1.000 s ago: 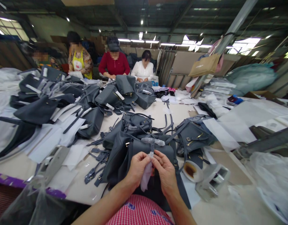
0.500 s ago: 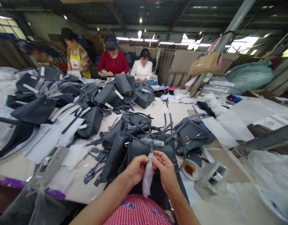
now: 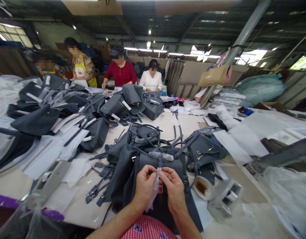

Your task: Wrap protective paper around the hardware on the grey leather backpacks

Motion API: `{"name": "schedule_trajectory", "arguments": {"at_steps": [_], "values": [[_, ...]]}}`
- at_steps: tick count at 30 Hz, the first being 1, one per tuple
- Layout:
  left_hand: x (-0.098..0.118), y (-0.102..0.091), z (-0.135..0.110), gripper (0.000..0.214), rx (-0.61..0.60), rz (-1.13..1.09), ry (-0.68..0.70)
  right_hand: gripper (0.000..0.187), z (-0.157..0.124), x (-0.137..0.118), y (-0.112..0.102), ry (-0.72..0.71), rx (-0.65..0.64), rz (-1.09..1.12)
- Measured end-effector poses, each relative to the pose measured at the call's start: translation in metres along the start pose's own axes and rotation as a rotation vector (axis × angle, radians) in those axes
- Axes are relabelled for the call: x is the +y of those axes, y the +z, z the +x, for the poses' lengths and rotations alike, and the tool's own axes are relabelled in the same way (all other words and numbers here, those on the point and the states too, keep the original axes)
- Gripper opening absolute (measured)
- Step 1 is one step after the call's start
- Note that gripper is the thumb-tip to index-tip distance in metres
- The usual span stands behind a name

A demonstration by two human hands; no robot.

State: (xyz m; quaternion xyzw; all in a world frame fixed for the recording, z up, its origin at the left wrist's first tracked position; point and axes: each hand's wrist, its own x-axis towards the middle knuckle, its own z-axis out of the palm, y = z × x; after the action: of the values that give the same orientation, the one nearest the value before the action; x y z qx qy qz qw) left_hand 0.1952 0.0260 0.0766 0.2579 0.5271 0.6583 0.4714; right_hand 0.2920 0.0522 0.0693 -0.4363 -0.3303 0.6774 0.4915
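A dark grey handbag (image 3: 143,166) stands on the table just in front of me, its handle wrapped in clear film (image 3: 160,155). My left hand (image 3: 144,188) and my right hand (image 3: 174,190) meet in front of the bag. Both pinch a strip of thin white tissue paper (image 3: 154,191) that hangs down between them against the bag's front. Fingers of both hands are closed on the paper near its top.
Several more grey bags (image 3: 140,134) and loose straps (image 3: 98,192) lie across the table, with white paper sheets (image 3: 75,166) at the left. A tape roll (image 3: 201,187) and dispenser (image 3: 224,199) sit to my right. Three people (image 3: 121,71) work at the far end.
My hands have dropped slightly and drawn closer to the bag, and the tissue strip now hangs shorter between them. The view has tilted a little.
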Motion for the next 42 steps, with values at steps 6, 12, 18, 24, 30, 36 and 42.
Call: {"name": "schedule_trajectory", "arguments": {"at_steps": [6, 12, 18, 24, 30, 36, 42], "values": [[-0.001, -0.001, -0.002, 0.017, -0.004, 0.006, -0.036, 0.037, -0.002, 0.003, -0.001, -0.034, 0.009, 0.026], [0.001, -0.002, 0.002, 0.028, -0.062, -0.151, -0.229, 0.040, 0.003, 0.000, -0.004, -0.052, -0.029, 0.021], [0.005, -0.008, 0.008, 0.033, -0.138, -0.122, -0.309, 0.060, 0.007, -0.008, -0.005, 0.024, -0.104, 0.024], [0.005, -0.004, 0.005, 0.027, -0.091, 0.027, -0.155, 0.049, 0.008, -0.004, -0.005, -0.052, -0.030, 0.042], [0.004, -0.001, 0.011, 0.036, -0.164, 0.022, -0.287, 0.043, 0.009, 0.001, -0.002, -0.096, -0.061, 0.034], [0.004, -0.001, 0.012, 0.037, -0.161, 0.127, -0.232, 0.045, 0.017, -0.021, -0.096, -0.293, 0.229, -0.533], [0.005, 0.000, 0.013, 0.038, -0.138, 0.137, -0.249, 0.047, 0.025, -0.052, -0.263, -0.068, 0.949, -0.816]]}}
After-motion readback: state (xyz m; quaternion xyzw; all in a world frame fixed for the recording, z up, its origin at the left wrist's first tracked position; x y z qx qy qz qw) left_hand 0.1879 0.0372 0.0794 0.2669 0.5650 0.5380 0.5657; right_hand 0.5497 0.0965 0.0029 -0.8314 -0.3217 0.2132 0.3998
